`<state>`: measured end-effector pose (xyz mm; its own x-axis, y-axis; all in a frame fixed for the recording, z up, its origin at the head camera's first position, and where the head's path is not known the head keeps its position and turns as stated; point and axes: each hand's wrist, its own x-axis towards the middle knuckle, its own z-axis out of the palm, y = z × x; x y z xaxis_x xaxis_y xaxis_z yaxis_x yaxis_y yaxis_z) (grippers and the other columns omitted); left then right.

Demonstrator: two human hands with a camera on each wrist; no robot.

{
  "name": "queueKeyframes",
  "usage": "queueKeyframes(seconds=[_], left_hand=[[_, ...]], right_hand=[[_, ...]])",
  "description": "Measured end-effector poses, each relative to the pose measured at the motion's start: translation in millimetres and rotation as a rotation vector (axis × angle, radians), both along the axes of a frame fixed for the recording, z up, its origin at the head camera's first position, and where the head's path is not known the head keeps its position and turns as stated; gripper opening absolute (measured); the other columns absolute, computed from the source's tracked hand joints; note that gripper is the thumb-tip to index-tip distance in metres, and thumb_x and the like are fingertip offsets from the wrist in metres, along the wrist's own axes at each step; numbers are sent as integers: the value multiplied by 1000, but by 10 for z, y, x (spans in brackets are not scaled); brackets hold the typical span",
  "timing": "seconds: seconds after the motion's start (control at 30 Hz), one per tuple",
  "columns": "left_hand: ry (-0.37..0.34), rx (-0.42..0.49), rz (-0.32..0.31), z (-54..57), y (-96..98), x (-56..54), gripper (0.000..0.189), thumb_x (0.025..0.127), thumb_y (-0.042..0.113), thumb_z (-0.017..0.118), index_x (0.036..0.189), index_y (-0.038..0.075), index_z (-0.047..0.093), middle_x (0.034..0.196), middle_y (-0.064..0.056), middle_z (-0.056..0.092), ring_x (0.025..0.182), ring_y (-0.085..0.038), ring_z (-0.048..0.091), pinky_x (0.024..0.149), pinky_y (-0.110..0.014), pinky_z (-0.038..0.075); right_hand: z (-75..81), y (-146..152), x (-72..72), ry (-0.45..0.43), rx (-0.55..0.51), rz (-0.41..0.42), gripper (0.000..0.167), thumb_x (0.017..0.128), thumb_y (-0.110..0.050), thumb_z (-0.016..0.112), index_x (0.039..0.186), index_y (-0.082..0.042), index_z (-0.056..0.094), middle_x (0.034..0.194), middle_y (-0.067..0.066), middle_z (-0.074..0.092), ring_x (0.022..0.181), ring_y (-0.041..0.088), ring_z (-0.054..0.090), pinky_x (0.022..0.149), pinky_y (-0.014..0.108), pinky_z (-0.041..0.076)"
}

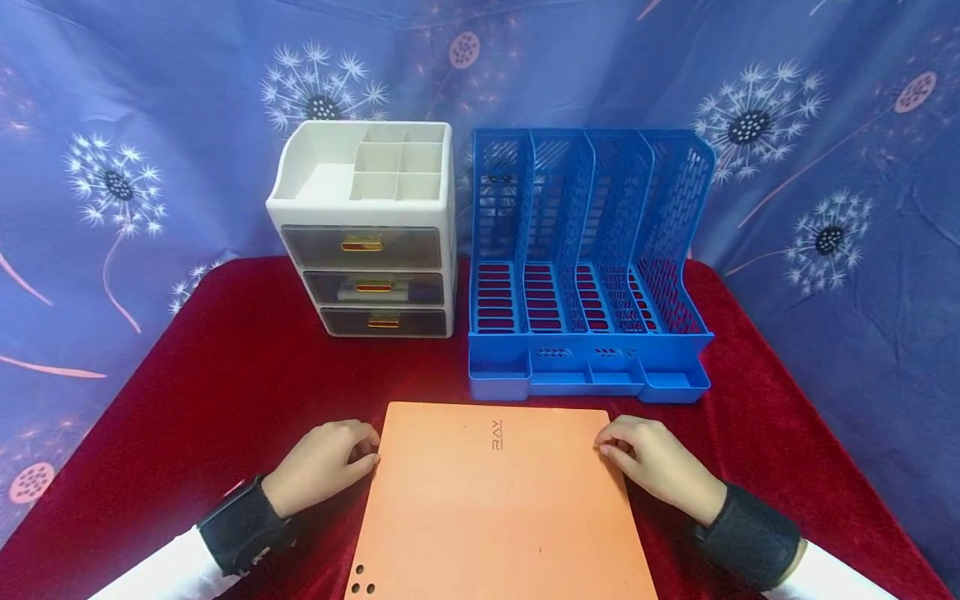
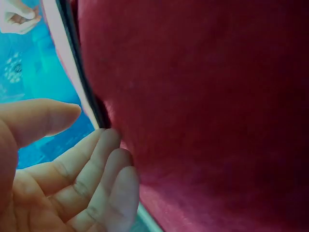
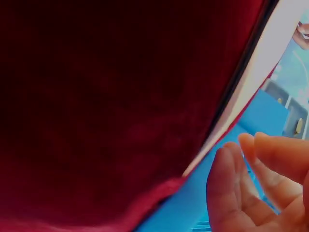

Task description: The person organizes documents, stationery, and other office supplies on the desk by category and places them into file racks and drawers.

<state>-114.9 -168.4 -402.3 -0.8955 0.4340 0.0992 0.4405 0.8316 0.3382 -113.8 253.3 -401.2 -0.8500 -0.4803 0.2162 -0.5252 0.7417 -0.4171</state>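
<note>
A flat orange board (image 1: pixel 502 500) with the letters RAY and a few dark holes at its lower left lies on the red cloth. At its left edge is my left hand (image 1: pixel 326 467), fingertips by the rim. The left wrist view shows thumb and fingers (image 2: pixel 96 179) apart, fingertips beside the dark edge of the board. My right hand (image 1: pixel 663 462) is by the right edge, its fingertips over the rim in the head view. In the right wrist view the loosely bent fingers (image 3: pixel 224 188) come close to the thumb, with no board between them.
Behind the board stands a blue file rack (image 1: pixel 592 358) with upright dividers and small front trays. To its left is a white drawer organizer (image 1: pixel 360 208) with open top compartments and dark drawers. The red cloth (image 1: pixel 225 375) covers the table. A patterned blue curtain (image 1: pixel 187 83) hangs behind.
</note>
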Motion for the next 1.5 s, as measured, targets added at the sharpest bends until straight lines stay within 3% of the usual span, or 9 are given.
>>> queueKeyframes(seconds=[0.1,0.23,0.37,0.5,0.67,0.9,1.17,1.33,1.5], left_hand=[[-20,-4,-9,-19,-6,20,8,76,12,73,82,14,68,65,13,52,57,1,42,52,-19,39],[-92,58,-36,-34,-30,26,7,78,12,71,85,12,68,64,14,54,56,3,42,51,-19,39],[-228,166,-64,-20,-72,17,11,81,11,66,91,7,71,67,13,59,56,3,45,52,-19,40],[-370,267,-69,-6,-113,-2,18,85,11,64,99,3,71,74,9,64,59,0,49,54,-20,44],[-525,399,-37,-10,-136,-1,24,86,10,63,104,-4,68,79,0,68,61,-8,56,54,-24,50],[-742,616,7,-18,-165,13,27,88,6,60,106,-14,60,86,-14,68,75,-21,63,65,-36,56],[-785,655,65,-85,-146,7,18,86,4,61,96,-11,60,77,-8,65,71,-17,62,66,-33,56],[-837,698,107,-107,-121,24,19,87,4,61,97,-12,58,73,-3,61,66,-12,59,65,-31,57],[-882,752,123,-111,-83,13,16,89,5,58,96,-9,57,71,0,57,65,-10,56,65,-30,57]], right_hand=[[11,106,59,-146,-48,-24,13,78,0,71,85,-11,69,75,-10,62,65,-1,51,55,20,47],[12,229,126,-414,-187,-57,12,83,-1,66,95,-1,66,79,0,65,62,3,59,54,21,52],[12,325,174,-673,-350,-118,22,88,-2,60,105,12,59,87,12,65,70,15,65,60,29,56],[23,376,208,-834,-456,-184,28,90,1,54,108,21,54,90,15,67,76,19,65,66,33,57],[24,392,204,-929,-574,-216,31,90,3,51,110,27,50,91,17,68,77,16,68,69,32,57],[32,397,170,-1048,-674,-207,33,92,0,51,113,26,49,94,15,69,82,17,69,74,33,56],[38,397,134,-1210,-785,-257,26,93,-4,52,111,14,58,95,9,69,86,17,69,80,35,54],[0,382,139,-1246,-819,-241,20,93,-6,53,106,4,64,95,5,70,87,16,67,82,36,54],[-13,356,142,-1229,-811,-190,10,93,-9,55,101,-6,60,93,1,66,89,15,62,81,39,54]])
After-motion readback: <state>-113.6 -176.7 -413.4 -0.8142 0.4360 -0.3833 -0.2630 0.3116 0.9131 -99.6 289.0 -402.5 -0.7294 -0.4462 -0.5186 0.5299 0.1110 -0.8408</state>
